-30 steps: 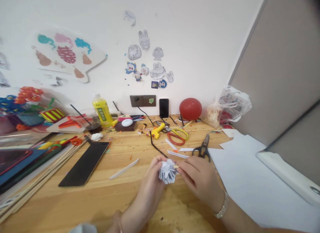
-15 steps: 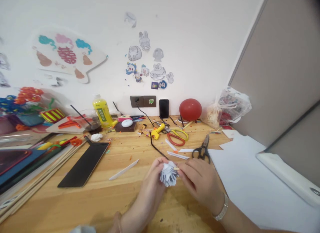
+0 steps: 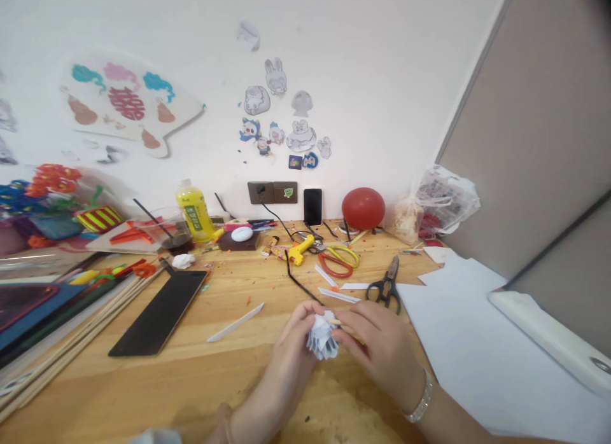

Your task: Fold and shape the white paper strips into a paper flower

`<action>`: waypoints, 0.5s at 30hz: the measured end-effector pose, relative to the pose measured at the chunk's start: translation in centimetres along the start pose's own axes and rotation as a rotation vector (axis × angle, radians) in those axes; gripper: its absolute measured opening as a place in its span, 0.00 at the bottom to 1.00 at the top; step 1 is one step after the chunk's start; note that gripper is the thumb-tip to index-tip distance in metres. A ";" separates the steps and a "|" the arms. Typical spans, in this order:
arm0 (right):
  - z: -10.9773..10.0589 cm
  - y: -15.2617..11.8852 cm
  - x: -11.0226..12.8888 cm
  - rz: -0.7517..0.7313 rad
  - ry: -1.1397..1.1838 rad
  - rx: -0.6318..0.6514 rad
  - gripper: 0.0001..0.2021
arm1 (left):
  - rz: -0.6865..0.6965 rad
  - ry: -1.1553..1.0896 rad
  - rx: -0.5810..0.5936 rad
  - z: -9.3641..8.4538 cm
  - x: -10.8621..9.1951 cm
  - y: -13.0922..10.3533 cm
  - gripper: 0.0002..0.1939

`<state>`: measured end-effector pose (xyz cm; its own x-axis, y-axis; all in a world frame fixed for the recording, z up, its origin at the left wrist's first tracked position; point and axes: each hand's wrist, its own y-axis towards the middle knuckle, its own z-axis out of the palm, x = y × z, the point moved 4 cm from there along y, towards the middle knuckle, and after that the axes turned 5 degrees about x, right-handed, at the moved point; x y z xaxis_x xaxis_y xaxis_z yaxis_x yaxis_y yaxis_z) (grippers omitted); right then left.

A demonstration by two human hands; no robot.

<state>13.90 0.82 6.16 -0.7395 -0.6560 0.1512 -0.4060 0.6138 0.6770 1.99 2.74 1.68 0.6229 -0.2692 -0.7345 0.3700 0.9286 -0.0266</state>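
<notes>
Near the middle front of the wooden table, my left hand (image 3: 296, 336) is closed around a frilled white paper flower (image 3: 323, 337). A black stem (image 3: 302, 284) reaches from the flower toward the back left. My right hand (image 3: 375, 342) pinches a thin pale wooden stick (image 3: 335, 322), whose end touches the flower's upper right side. Folded white paper strips (image 3: 338, 295) lie just beyond my hands, beside black-handled scissors (image 3: 385, 288). Another strip (image 3: 235, 322) rests to the left.
A black tablet-like slab (image 3: 160, 313) and long wooden sticks (image 3: 90, 336) lie left. Behind are a yellow glue gun (image 3: 301, 250), red-and-yellow scissors (image 3: 337, 263), a yellow bottle (image 3: 195, 211) and a red balloon (image 3: 363, 208). White paper sheets (image 3: 496, 348) cover the right side.
My right fingers and the stick have shifted slightly against the flower. The flower has turned a little in my left hand.
</notes>
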 end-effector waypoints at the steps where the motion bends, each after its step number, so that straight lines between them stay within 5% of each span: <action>1: 0.0 0.0 -0.1 0.012 0.015 0.012 0.15 | -0.002 0.001 0.005 0.0 0.0 0.0 0.05; 15: 0.0 0.4 -0.6 0.060 0.072 0.124 0.16 | -0.020 0.066 -0.050 0.2 0.0 0.0 0.06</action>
<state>14.23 1.43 6.36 -0.7261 -0.6433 0.2429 -0.4288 0.6998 0.5713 2.12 2.73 1.85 0.5686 -0.2721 -0.7763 0.3462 0.9352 -0.0742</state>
